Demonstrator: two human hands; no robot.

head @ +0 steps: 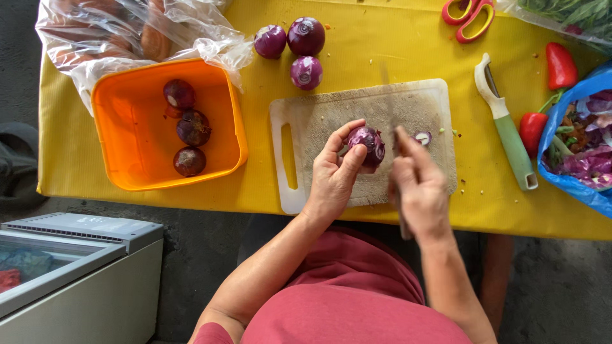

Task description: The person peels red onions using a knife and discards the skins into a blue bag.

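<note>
1. An orange tub [127, 165] stood at the left and held three unpeeled onions [193, 127].
2. My left hand [335, 175] clamped its fingers on a red onion [368, 145] over the white cutting board [331, 114].
3. My right hand [417, 185] was blurred, closed around a knife [390, 118] beside the onion.
4. A green peeler [510, 134] lay further right on the yellow table [395, 44].

A purple onion [368, 145], partly peeled and glossy, sits above the worn white cutting board [357, 114]. A blurred knife [390, 121] stands just right of it.
</note>
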